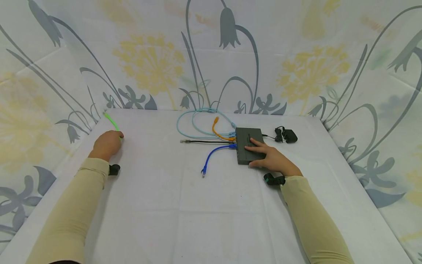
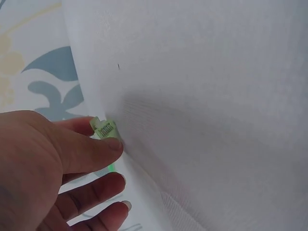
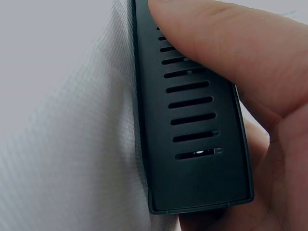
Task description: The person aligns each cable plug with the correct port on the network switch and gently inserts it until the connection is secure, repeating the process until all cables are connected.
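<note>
At the far left of the table, my left hand (image 1: 107,144) pinches a bright green network cable (image 1: 112,121) between thumb and fingers. Its clear plug (image 2: 104,129) shows at the thumb tip in the left wrist view. My right hand (image 1: 273,158) holds a dark grey network switch (image 1: 243,157), fingers spread over its top. Across the switch's slotted side (image 3: 192,119) lies the thumb, seen in the right wrist view. Light blue cables (image 1: 184,132), an orange cable (image 1: 215,128), a black cable (image 1: 206,142) and a blue cable (image 1: 211,154) extend from the switch's left side.
A black power adapter (image 1: 290,136) with a bundled cord lies right of the switch and connects to it. White cloth (image 1: 165,220) covers the table. Flower-patterned fabric (image 1: 204,66) hangs behind and along both sides.
</note>
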